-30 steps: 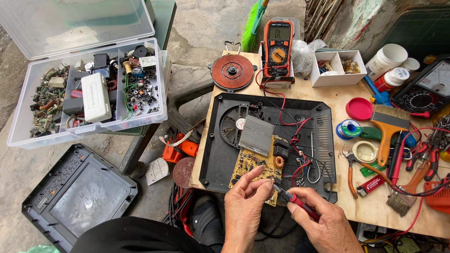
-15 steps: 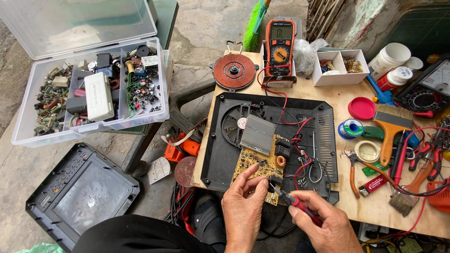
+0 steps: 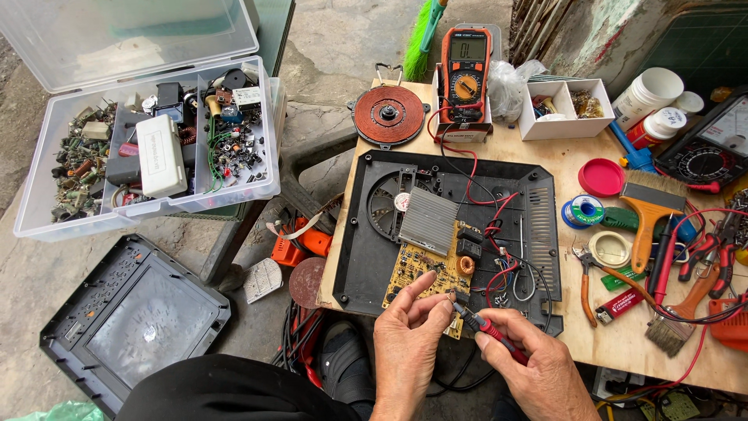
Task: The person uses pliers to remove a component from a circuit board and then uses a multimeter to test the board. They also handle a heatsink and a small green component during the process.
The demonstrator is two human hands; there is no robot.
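An opened black appliance base (image 3: 374, 257) lies on the wooden table (image 3: 623, 343), holding a yellow circuit board (image 3: 421, 273) with a grey finned heat sink (image 3: 427, 220) on it. My left hand (image 3: 409, 347) pinches a black probe at the board's near edge. My right hand (image 3: 538, 370) grips a red probe (image 3: 491, 331), its tip on the same corner of the board. Red and black leads run up to an orange multimeter (image 3: 466, 74) standing at the table's far edge, next to a copper coil disc (image 3: 389, 114).
A clear parts box (image 3: 156, 148) with its lid up sits on a stand at the left. A black glass-topped cover (image 3: 136, 320) lies on the ground. Brushes (image 3: 647, 214), pliers (image 3: 588, 281), solder spool (image 3: 584, 210), white tub (image 3: 649, 95) and an analog meter (image 3: 713, 152) crowd the table's right side.
Both hands stay at the board's near corner with the probes, shifting only slightly. The view has moved a little.
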